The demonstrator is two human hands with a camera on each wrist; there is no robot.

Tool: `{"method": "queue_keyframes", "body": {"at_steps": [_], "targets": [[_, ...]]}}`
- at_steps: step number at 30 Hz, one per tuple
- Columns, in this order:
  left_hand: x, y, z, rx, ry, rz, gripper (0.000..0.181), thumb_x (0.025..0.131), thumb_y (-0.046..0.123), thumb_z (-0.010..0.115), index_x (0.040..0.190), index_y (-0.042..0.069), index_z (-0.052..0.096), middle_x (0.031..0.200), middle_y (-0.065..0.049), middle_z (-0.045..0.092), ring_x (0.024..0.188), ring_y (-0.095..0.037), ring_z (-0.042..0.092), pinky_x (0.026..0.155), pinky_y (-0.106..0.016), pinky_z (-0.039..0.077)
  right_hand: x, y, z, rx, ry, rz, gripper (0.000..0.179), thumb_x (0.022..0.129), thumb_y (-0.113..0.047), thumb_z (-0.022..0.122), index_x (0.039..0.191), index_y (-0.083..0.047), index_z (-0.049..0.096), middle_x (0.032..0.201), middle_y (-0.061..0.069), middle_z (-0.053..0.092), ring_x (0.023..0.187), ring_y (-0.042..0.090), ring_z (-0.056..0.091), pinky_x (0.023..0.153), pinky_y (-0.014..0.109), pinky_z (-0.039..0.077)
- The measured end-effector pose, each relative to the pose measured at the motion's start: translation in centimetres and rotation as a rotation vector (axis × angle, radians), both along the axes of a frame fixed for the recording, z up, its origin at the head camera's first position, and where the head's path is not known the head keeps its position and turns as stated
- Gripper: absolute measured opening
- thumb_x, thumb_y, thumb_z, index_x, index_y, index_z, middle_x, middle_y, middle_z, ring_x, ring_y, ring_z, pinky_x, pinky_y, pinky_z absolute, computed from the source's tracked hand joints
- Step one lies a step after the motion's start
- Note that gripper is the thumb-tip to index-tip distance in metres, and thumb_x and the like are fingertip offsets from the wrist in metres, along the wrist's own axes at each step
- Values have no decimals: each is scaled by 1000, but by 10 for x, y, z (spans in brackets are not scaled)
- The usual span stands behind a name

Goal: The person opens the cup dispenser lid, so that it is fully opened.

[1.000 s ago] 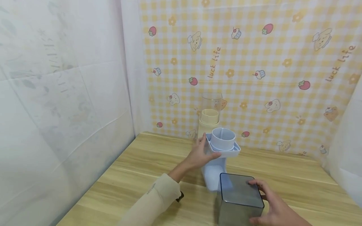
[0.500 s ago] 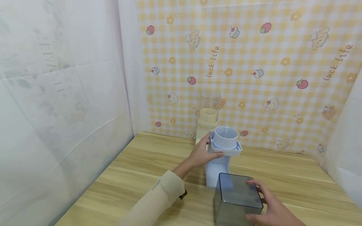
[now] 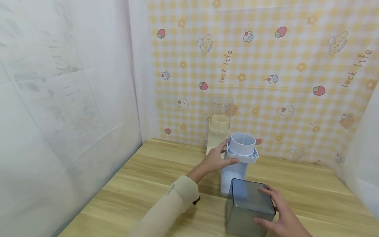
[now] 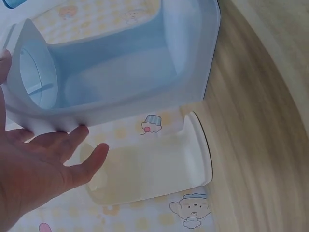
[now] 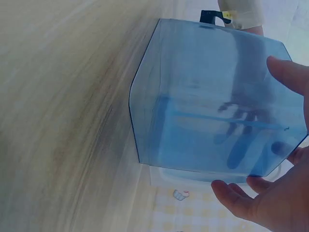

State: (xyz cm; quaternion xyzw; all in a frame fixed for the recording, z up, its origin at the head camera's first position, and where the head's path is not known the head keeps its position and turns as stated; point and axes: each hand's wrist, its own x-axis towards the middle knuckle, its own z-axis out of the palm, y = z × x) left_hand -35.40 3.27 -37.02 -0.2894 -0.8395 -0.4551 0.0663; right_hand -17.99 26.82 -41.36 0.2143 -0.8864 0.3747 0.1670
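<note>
"Where's the blue stand [image 3: 237, 169], and which way does it point?"
"Low in the frame, right of the middle. It's tall, so its long way goes up. Its round ring faces up, and its flat foot pokes toward the bottom."
"And the gray box [image 3: 251, 200]?"
"Bottom right, just in front. A flat, square end faces up."
"What are the fingers doing?"
"The left hand [image 3: 215, 160] grips the stand's top, thumb and fingers spread apart. The right hand [image 3: 281, 214] has thumb and fingers stretched wide, holding the box."
"What's around them?"
"A wood table [image 3: 133, 194], a yellow checked cloth [image 3: 260, 59] behind, and pale cloths [image 3: 74, 115] left and right."
"Count everything!"
"One box, two hands, and two stands: the blue one and a cream stand [image 3: 214, 140] behind, with one clear tube [image 3: 222, 106] on top."
</note>
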Motion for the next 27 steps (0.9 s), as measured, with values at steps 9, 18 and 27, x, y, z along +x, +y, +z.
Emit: {"method": "queue_keyframes", "body": {"at_steps": [9, 18, 27], "targets": [[-5, 11, 3, -102, 23, 69, 91, 85, 62, 68, 158, 29, 25, 151, -4, 45, 132, -22, 51, 102, -43, 46, -5, 0, 1, 24, -19, -43, 78, 74, -22, 88, 139, -6, 48, 146, 34, 32, 121, 59, 41, 74, 67, 49], [-9, 17, 3, -128, 27, 111, 90, 83, 67, 66, 157, 33, 27, 147, -5, 50, 131, -23, 52, 99, -46, 47, -9, -3, 4, 10, -75, -119, 74, 74, -25, 88, 136, -7, 52, 148, 33, 33, 121, 56, 45, 74, 46, 53], [-17, 21, 5, -106, 47, 146, 87, 84, 65, 67, 156, 32, 31, 143, -6, 55, 128, -27, 55, 96, -48, 49, -13, -8, 7, -5, -67, -138, 71, 73, -27, 89, 133, -9, 56, 149, 29, 34, 121, 54, 47, 73, 44, 53]]}}
